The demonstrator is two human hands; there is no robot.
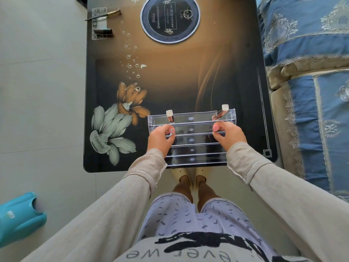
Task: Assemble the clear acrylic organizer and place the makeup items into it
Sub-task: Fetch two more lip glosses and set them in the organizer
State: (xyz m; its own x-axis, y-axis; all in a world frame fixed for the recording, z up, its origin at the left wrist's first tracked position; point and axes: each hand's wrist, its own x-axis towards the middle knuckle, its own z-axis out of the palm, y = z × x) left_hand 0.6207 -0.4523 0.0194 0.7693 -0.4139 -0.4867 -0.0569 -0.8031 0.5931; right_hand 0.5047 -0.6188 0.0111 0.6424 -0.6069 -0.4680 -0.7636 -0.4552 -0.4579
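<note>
A clear acrylic stepped organizer [190, 148] stands at the near edge of the dark flower-printed table [170, 82]. On its far top tier two square-capped tubes stand upright, one at the left [170, 116] and one at the right [221, 112]. My left hand [160, 138] pinches a pink-capped item [171, 130] on the second tier's left end. My right hand [227, 135] pinches another pink-capped item [215, 127] on the same tier's right end. The bodies of both pink-capped items are hidden by my fingers.
A round black disc with a silver rim [170, 18] lies at the table's far end. A brush [103, 15] and a dark tube [103, 31] rest at the far left corner. A blue patterned sofa [306, 72] runs along the right; a teal object [18, 214] sits on the floor.
</note>
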